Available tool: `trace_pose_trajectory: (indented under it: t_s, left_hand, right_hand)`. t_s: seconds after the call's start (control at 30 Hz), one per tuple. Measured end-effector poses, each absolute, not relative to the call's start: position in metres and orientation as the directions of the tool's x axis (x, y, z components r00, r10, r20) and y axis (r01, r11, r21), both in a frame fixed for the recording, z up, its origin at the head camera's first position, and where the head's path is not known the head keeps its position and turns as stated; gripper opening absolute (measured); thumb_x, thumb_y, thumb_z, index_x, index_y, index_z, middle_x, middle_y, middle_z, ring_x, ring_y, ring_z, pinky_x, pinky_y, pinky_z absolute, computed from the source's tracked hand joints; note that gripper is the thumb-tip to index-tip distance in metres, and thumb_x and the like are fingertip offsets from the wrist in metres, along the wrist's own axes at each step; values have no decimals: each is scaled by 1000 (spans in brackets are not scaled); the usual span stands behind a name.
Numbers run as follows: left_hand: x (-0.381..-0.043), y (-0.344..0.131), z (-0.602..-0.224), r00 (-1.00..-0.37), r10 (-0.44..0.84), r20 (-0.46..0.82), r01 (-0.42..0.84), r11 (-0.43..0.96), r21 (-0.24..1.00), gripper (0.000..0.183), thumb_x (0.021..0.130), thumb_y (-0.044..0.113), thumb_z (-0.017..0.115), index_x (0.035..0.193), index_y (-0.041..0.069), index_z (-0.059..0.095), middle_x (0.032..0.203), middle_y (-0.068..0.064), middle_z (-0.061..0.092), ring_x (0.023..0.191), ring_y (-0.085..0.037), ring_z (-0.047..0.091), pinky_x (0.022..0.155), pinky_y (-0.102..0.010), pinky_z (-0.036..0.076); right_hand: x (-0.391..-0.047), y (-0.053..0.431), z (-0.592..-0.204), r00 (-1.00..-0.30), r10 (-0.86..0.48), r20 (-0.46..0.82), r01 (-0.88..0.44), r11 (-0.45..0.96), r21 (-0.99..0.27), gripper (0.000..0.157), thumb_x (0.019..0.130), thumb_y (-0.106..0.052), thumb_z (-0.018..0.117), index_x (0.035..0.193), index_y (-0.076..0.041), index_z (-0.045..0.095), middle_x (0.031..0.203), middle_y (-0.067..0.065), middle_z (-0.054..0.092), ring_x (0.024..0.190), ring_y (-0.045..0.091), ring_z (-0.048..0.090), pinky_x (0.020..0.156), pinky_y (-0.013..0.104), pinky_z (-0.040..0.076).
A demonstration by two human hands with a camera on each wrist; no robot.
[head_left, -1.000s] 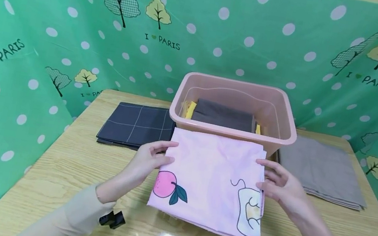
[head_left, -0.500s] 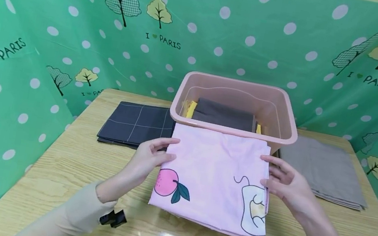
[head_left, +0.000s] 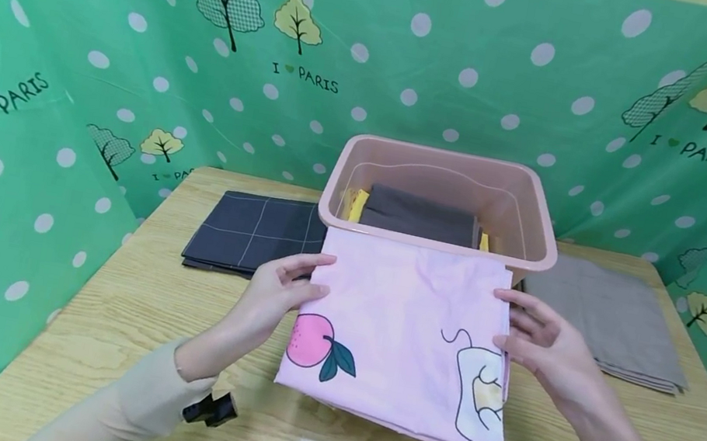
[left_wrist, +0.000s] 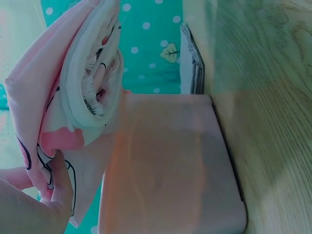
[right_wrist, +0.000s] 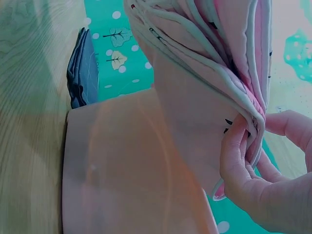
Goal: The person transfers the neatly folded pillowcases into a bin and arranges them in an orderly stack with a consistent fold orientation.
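Observation:
A folded pink cloth (head_left: pixel 406 324), printed with a pink fruit and a white cartoon figure, is held up in front of a pink plastic bin (head_left: pixel 449 160). My left hand (head_left: pixel 269 296) pinches its left edge between thumb and fingers. On the opposite edge, my right hand (head_left: pixel 547 345) grips the layers the same way. Both wrist views show the cloth's rolled, stacked folds raised above the table, beside the bin's outer wall (left_wrist: pixel 165 161). Inside the bin lie a dark grey folded cloth (head_left: pixel 421 217) and some yellow material (head_left: pixel 358 205), partly hidden by the rim.
A navy checked folded cloth (head_left: pixel 255 231) lies left of the bin on the wooden table (head_left: pixel 113 336). To the right rests a grey folded cloth (head_left: pixel 606 316). A green polka-dot curtain (head_left: pixel 427 44) hangs behind and along the sides.
The pink cloth has shifted slightly toward the bin, its far edge now near the bin's front rim. My right hand has moved a little to the right, and the cloth looks spread slightly wider.

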State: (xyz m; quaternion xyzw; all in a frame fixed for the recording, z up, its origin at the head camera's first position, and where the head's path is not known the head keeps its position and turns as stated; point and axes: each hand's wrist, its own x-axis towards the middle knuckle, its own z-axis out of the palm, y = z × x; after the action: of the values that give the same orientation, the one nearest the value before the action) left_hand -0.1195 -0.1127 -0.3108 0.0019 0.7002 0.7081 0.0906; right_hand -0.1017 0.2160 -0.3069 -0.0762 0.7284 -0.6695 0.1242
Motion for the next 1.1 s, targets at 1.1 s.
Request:
trace_pose_trajectory:
  t_s: [1.1]
  left_hand:
    - [-161, -105, -285, -992, 121, -40, -45, -37, 998, 38, 83, 1, 56, 121, 8, 54, 124, -7, 49, 95, -18, 56, 77, -25, 49]
  right_hand:
    - [-141, 217, -277, -979, -155, -136, 139, -9, -990, 48, 79, -9, 66, 122, -20, 48, 121, 3, 41, 92, 5, 54, 73, 17, 48]
